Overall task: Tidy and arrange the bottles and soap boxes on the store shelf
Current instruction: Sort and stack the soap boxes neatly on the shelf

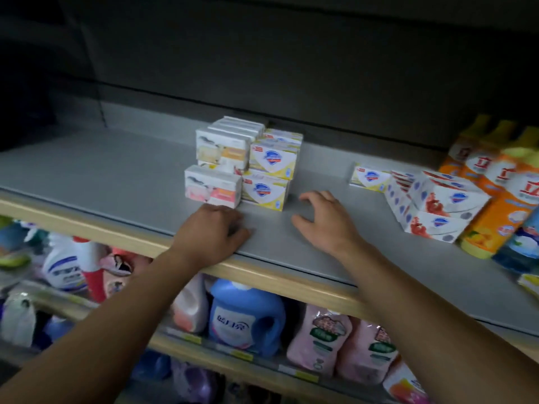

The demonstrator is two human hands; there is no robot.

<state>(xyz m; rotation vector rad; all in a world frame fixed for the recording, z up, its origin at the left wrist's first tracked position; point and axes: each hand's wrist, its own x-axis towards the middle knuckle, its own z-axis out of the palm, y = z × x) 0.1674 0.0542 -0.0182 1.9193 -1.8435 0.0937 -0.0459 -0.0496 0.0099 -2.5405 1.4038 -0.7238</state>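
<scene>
Grey shelf [116, 176] is viewed from above, with a wood-coloured front edge.

Left hand [214, 228] is rested on the shelf near its front edge, fingers curled under, nothing held; it sits just in front of the pink-and-white soap box [213, 190].

Right hand [322, 220] is kept just above or on the shelf surface (contact cannot be told), fingers spread and loosely bent, nothing gripped. It is placed just right of the yellow soap box [265, 192].

Soap boxes are stacked mid-shelf: white boxes [224, 148] on the left column, yellow ones [274, 157] touching them on the right, two tiers seen.

A lone yellow box [369, 177] is laid further right, near a tilted pile of red-and-white soap boxes [437, 205].

Orange bottles [495, 188] are lined up at the far right, touching that pile. A blue bottle [522, 246] is seen beside them at the frame edge.

Lower shelf: a blue detergent jug [248, 319], pink refill pouches [320, 339] and a white spray bottle [67, 263] are visible, blurred.
</scene>
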